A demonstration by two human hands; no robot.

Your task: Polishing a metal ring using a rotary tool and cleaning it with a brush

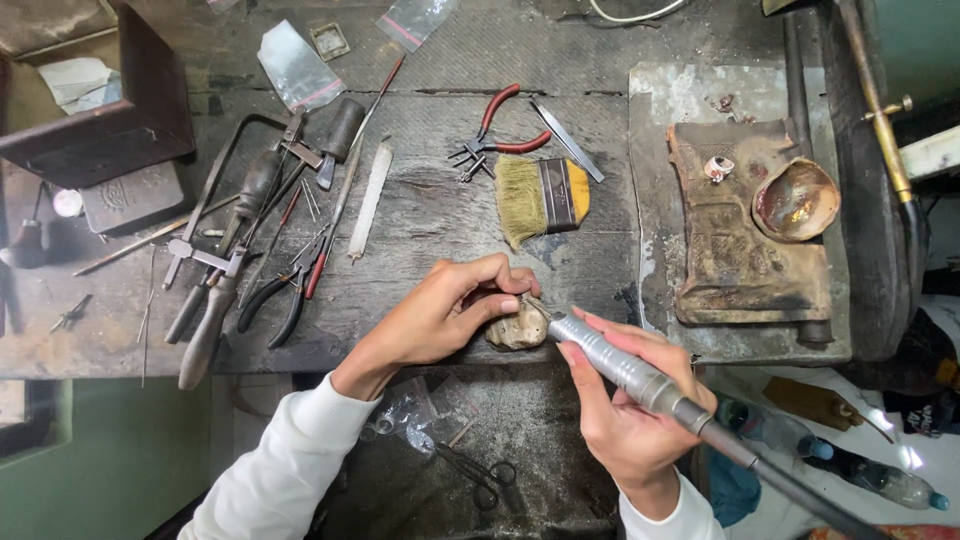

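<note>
Your left hand (455, 305) reaches in from the lower left, white sleeve on the forearm, fingers curled and thumb and forefinger pinched together. Your right hand (625, 400) comes up from below, fingers wrapped in a pen-like grip, fingertips close to the left.
</note>
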